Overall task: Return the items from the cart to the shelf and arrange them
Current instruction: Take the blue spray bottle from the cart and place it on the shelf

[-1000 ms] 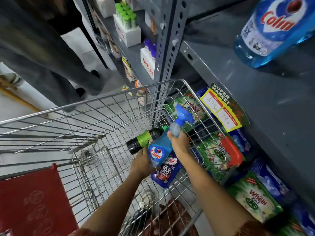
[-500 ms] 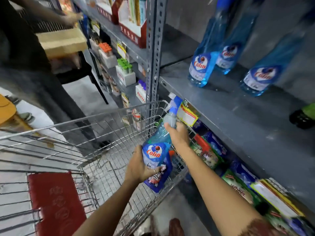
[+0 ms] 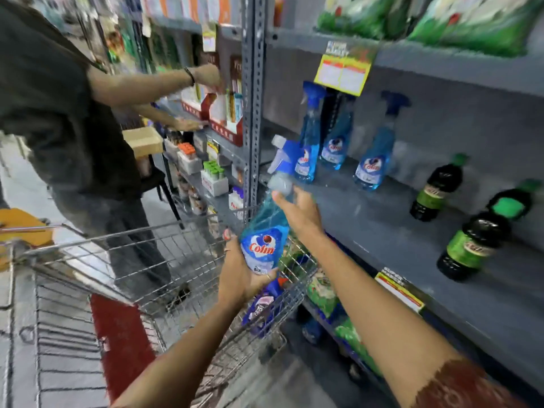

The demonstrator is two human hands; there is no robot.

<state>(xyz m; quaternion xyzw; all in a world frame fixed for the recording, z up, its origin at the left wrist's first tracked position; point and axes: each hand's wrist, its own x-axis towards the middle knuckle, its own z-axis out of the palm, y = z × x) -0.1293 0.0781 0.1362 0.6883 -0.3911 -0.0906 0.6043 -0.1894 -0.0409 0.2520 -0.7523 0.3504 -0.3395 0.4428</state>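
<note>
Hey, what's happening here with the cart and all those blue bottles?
A person is restocking a shop shelf from a wire cart. Both hands hold one blue Colin spray bottle: the left hand cups its base, the right hand grips its neck, above the cart's edge and short of the grey shelf. Three matching spray bottles and some dark green-labelled bottles already stand there. A second person works on the next shelving bay.

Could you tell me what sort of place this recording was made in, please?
Most likely a supermarket aisle: grey metal shelving stocked with matching blue spray bottles, yellow price tags on the shelf edges, and a wire shopping cart alongside.
</note>
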